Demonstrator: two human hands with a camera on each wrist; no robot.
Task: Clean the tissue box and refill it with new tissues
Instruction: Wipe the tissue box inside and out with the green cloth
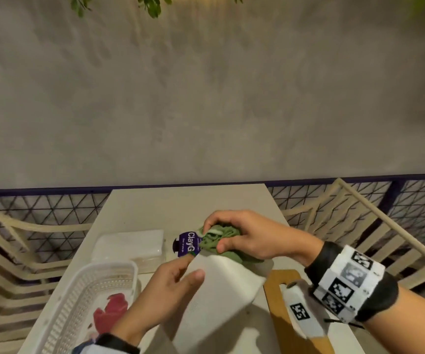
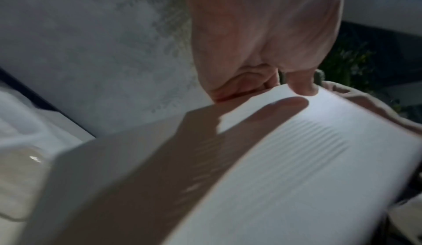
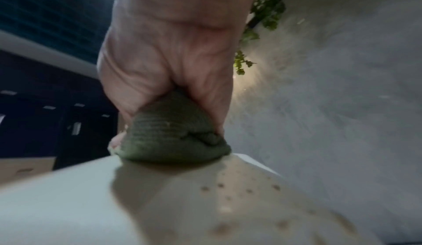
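I tilt the white tissue box (image 1: 219, 297) up off the table, and my left hand (image 1: 188, 268) grips its near-left side, thumb on the top face. My right hand (image 1: 231, 233) clutches a bunched green cloth (image 1: 221, 238) and presses it onto the box's far end. In the left wrist view my left hand's fingers (image 2: 299, 86) curl over the edge of the box (image 2: 274, 176), which has a ribbed face. The right wrist view shows my right hand (image 3: 169, 59) squeezing the cloth (image 3: 173, 137) against the box (image 3: 160, 203), whose surface carries small brown specks.
A wrapped pack of white tissues (image 1: 129, 245) lies at the table's left. Nearer me is a white slotted basket (image 1: 109, 265) holding a red cloth (image 1: 111, 312). A purple-labelled item (image 1: 187, 245) sits behind the box. A wooden lid (image 1: 277, 323) lies at the right. Cream chairs flank the table (image 1: 180, 200).
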